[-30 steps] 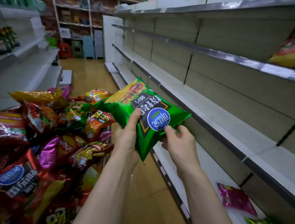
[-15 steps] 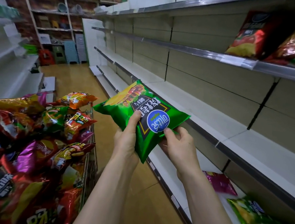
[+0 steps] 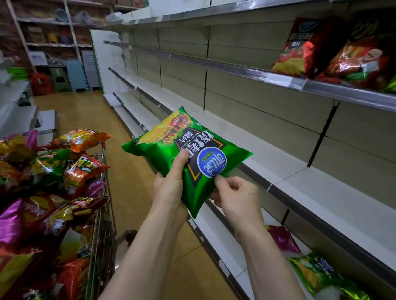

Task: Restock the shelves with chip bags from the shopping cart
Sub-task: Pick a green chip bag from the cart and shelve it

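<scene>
Since the bag (image 3: 180,153) looks light and crushable (air-filled, slick foil), both hands, left (image 3: 170,190) and right (image 3: 236,201), pinch its near edge with their fingers.

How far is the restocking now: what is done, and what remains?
Done: some bags sit on the upper shelf, other bags lie on the bottom shelf. In hand: the left hand and right hand hold a green chip bag, not yet placed. Left: the cart is heaped with a pile of bags, and the middle shelf shows none. It looks early.
</scene>
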The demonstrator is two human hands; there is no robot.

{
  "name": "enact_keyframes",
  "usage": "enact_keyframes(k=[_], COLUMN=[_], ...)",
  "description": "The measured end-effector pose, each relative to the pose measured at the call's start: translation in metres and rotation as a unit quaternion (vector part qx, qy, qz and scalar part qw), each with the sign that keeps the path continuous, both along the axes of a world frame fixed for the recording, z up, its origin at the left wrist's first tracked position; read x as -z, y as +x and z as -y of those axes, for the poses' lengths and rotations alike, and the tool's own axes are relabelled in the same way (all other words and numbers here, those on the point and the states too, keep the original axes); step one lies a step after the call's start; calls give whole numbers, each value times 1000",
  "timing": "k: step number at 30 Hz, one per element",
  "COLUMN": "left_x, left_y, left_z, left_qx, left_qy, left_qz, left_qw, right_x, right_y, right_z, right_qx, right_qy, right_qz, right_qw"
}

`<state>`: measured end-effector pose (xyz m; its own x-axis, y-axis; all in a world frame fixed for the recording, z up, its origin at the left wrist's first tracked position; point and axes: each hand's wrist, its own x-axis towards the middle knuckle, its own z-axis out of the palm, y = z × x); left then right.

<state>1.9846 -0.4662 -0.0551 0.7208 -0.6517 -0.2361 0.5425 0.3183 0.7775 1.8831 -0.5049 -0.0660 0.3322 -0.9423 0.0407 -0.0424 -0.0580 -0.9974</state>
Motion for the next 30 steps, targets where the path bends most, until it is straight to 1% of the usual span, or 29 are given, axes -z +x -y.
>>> enact_keyframes(k=[7,14,30], left_x=[2,2,4], left_y=[-13,-24,-23], left_z=[14,21,18], left_qx=[20,34,39], left_qy=[-7,-7,-10], left_qz=[-17,-15,-6], left_qw=[1000,999,999], right_x=[-4,-4,-4], right_y=[-20,-30,-32], right_z=[6,12,10], right_qx=[22,44,46], right_qy=[-21,-15,-6], right_qz=[-6,-4,-9], right_qw=[1000,999,999])
